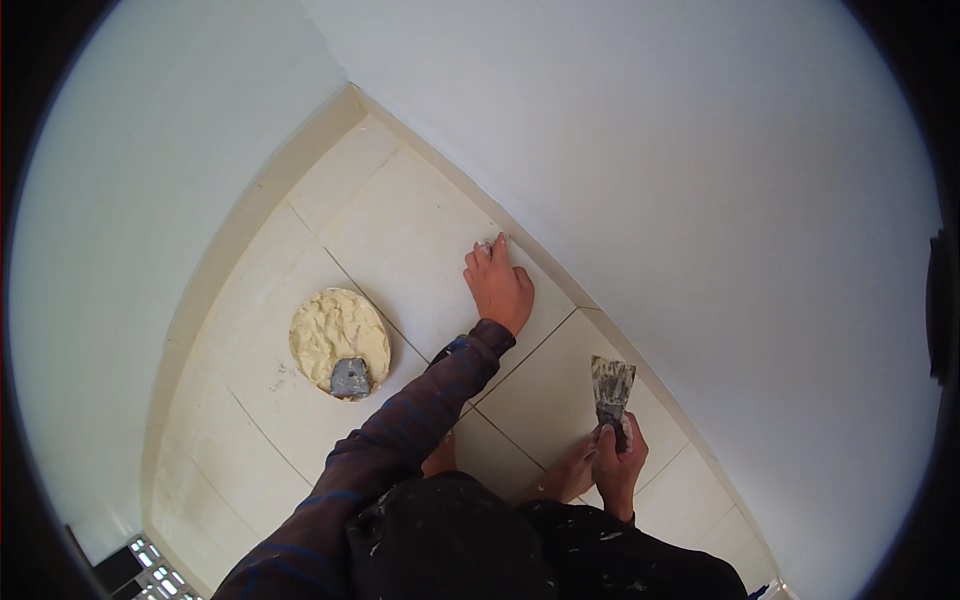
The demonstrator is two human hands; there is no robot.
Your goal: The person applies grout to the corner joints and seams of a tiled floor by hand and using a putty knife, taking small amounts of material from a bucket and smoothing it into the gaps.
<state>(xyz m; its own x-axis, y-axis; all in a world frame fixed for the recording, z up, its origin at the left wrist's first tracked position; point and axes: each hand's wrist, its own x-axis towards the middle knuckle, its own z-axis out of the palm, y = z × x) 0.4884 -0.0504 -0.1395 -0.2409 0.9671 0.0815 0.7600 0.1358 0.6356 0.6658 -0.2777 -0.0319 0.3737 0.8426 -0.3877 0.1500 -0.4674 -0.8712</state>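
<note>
My left hand [498, 285] reaches to the tiled floor at the foot of the right skirting, fingers curled over a small pale piece that I cannot make out. My right hand [618, 460] grips a putty knife [612, 382] with its smeared blade pointing away from me, and something whitish shows beside the handle, partly hidden by the fingers. To the left of my left arm, a round shallow container of cream paste [330, 330] rests on the tiles, with a grey flat scraper [350, 376] lying in the paste.
White walls [640, 150] meet in a corner ahead, with beige skirting [250, 200] along their base. Square cream floor tiles [360, 200] lie between them. My dark-clad legs and feet are below. A dark object with small bright squares [150, 570] shows at the lower left.
</note>
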